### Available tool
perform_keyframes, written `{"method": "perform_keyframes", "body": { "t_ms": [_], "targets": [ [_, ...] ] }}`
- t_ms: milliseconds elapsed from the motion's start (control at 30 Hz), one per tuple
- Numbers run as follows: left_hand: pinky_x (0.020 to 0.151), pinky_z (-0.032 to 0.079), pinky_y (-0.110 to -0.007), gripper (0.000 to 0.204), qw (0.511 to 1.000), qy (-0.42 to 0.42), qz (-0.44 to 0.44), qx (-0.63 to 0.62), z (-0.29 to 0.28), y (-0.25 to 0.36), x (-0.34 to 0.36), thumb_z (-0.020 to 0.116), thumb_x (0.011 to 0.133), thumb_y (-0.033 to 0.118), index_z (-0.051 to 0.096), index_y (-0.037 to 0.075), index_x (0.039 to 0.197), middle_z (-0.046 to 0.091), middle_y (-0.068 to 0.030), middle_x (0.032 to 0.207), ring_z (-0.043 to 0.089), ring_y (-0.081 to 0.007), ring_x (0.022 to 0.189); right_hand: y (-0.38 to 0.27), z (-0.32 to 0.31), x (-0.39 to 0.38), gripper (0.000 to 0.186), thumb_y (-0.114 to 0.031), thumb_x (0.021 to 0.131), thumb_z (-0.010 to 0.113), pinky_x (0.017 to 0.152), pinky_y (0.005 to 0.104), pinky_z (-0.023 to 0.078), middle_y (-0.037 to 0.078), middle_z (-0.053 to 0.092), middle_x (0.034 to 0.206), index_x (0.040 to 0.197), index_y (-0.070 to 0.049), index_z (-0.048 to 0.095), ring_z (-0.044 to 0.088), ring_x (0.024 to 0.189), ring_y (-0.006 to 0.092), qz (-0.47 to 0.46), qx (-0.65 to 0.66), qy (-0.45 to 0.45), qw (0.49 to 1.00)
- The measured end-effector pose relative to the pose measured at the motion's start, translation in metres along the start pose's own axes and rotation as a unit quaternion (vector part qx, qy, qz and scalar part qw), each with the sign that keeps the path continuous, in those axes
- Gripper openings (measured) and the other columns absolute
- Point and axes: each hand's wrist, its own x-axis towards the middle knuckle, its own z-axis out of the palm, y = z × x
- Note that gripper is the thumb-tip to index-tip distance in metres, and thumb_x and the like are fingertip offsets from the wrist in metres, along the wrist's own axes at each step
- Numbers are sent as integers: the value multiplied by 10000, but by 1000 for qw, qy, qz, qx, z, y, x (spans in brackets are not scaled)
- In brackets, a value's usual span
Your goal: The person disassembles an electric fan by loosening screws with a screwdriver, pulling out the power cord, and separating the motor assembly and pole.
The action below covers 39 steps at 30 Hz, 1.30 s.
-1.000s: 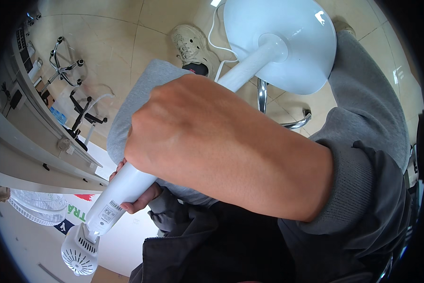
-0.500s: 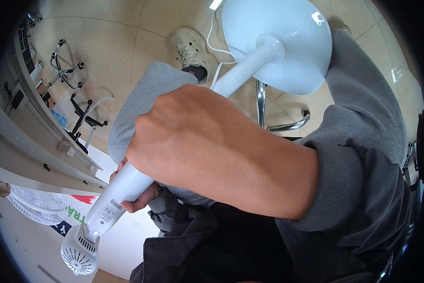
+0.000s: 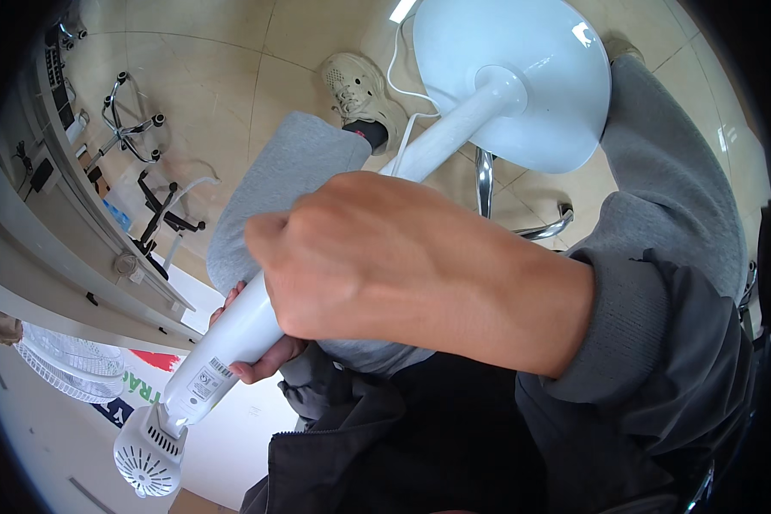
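A white pedestal fan [image 3: 235, 334] without its grille lies slantwise across my lap. Its round glossy base [image 3: 531, 111] is at the top, and its vented motor head [image 3: 148, 458] hangs at the lower left. My right hand [image 3: 360, 257] is closed round the column in a fist, knuckles up, hiding the part beneath it. Lower down, my left hand [image 3: 274, 358] holds the thick white housing from below, its thumb and fingertips showing on either side. A white cord [image 3: 391, 73] runs down beside the pole [image 3: 441, 137].
White fan grilles [image 3: 72, 364] rest on the white table [image 3: 240, 445] at the left, beside a brownish shape I cannot make out. Grey desk panels [image 3: 68, 223] curve along the left. Chair bases [image 3: 128, 128] stand on the tiled floor, and a chrome chair leg [image 3: 486, 180] is under the fan base.
My right wrist has turned, with the knuckles shifted slightly down and right and the thumb side now showing. The left hand keeps its hold. The whole view has shifted a little.
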Motion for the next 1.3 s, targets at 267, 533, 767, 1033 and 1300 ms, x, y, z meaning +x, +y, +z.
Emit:
{"method": "perform_keyframes", "body": {
  "t_ms": [267, 533, 767, 1033, 1300],
  "targets": [
    [853, 585, -551, 775, 995, -36, -77, -47, -3, 2, 1, 508, 785, 533, 507, -130, 1187, 671, -343, 911, 697, -469, 855, 3, 3, -2, 212, -111, 890, 689, 804, 333, 583, 197, 637, 901, 978, 66, 614, 680, 946, 289, 12, 68, 3, 998],
    [923, 561, -554, 780, 989, -99, -84, -67, -13, 5, 8, 528, 780, 532, 497, -122, 1204, 679, -350, 962, 695, -481, 913, 2, 6, 5, 238, -156, 791, 784, 719, 385, 551, 148, 587, 761, 792, 17, 622, 644, 792, 296, -53, -53, 88, 993],
    [990, 519, -565, 770, 983, -151, -108, 2, -21, 16, 11, 526, 802, 546, 499, -104, 1216, 667, -331, 1096, 669, -455, 1045, 8, 8, 22, 151, -101, 806, 699, 523, 390, 543, 92, 624, 622, 935, -24, 707, 673, 582, 291, -141, -205, 51, 967],
    [533, 408, -280, 442, 984, 14, -87, 153, -90, 56, -21, 464, 990, 437, 552, 7, 944, 557, -119, 719, 507, -165, 603, 8, 11, 33, 216, -115, 815, 711, 570, 427, 531, 92, 652, 689, 1021, -54, 709, 668, 624, 301, -107, -243, -67, 962],
    [781, 527, -376, 299, 831, -515, 17, 210, 104, 98, 25, 707, 801, 53, 642, -39, 1078, 645, -173, 898, 635, -272, 828, -11, -4, 35, 588, -121, 876, 643, 579, 461, 518, 136, 659, 884, 1425, -119, 431, 650, 661, 371, -60, -188, -31, 980]
  ]
}}
